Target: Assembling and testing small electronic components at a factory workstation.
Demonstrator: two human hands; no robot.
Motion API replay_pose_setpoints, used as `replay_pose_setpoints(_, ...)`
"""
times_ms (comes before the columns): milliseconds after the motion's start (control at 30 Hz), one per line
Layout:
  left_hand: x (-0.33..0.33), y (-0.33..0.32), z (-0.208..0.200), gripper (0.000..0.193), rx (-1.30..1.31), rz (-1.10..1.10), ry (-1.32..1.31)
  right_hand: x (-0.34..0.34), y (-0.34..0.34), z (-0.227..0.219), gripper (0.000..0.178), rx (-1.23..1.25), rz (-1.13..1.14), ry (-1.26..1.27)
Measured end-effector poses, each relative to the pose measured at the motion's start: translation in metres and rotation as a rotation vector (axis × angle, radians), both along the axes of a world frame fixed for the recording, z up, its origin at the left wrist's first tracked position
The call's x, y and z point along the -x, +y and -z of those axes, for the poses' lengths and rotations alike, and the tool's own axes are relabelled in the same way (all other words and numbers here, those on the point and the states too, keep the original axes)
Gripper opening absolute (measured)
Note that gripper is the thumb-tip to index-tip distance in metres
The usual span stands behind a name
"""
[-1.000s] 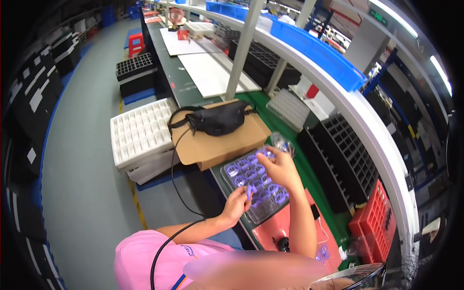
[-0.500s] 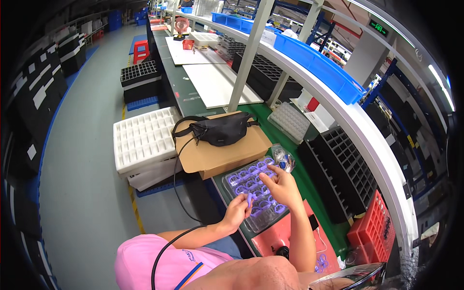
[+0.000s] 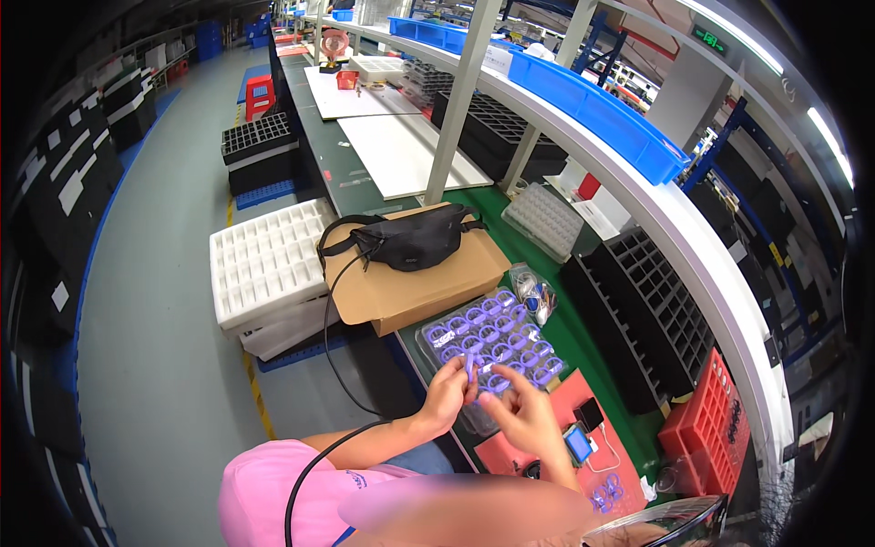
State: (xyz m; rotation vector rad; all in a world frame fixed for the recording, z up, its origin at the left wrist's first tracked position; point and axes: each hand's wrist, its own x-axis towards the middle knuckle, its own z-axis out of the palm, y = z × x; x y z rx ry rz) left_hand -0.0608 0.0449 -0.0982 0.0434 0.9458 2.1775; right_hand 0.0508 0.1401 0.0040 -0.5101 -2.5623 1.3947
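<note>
My left hand (image 3: 447,396) is closed, pinching a small purple band (image 3: 471,365) upright between thumb and fingers. Close by on the right, my right hand (image 3: 529,416) has its thumb and forefinger apart, with nothing visible between them. Beyond both hands lies a clear plastic tray (image 3: 428,344) filled with rows of purple looped bands (image 3: 504,325). My fingers cover part of its near side. More purple bands (image 3: 605,492) lie loose on a red mat (image 3: 499,453) by my right forearm.
A small blue-screened device (image 3: 578,444) and a black box (image 3: 590,415) sit on the mat. Behind the tray are a bag of cables (image 3: 535,294) and a cardboard box (image 3: 428,301) bearing a black waist bag (image 3: 415,239). Black compartment trays (image 3: 638,319) and a red rack (image 3: 702,428) stand right.
My right hand has drawn back from over the tray toward my left hand, uncovering more bands and the blue-screened device. My left hand keeps hold of the purple band.
</note>
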Motion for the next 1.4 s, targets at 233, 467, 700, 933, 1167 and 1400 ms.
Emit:
replay_pose_setpoints(233,-0.003,0.006,0.013,0.009,-0.086,0.119,0.044,-0.041,-0.026,0.027,0.054,0.147,-0.048,-0.064)
replay_pose_setpoints(467,-0.016,0.006,-0.005,0.008,-0.124,0.236,0.051,-0.062,-0.042,0.071,0.078,0.229,-0.094,-0.040)
replay_pose_setpoints(700,-0.023,0.009,-0.003,0.010,-0.147,0.288,0.070,-0.068,-0.057,0.080,0.090,0.197,-0.073,0.003)
replay_pose_setpoints(933,-0.025,0.010,-0.005,0.011,-0.112,0.303,0.070,-0.069,-0.060,0.090,0.095,0.220,-0.061,0.018)
replay_pose_setpoints(1167,-0.027,0.011,-0.005,0.009,-0.097,0.318,0.060,-0.070,-0.062,0.089,0.099,0.213,-0.070,0.022)
replay_pose_setpoints(1400,-0.032,0.011,-0.005,0.008,-0.081,0.309,0.022,-0.073,-0.065,0.091,0.100,0.241,-0.051,0.002)
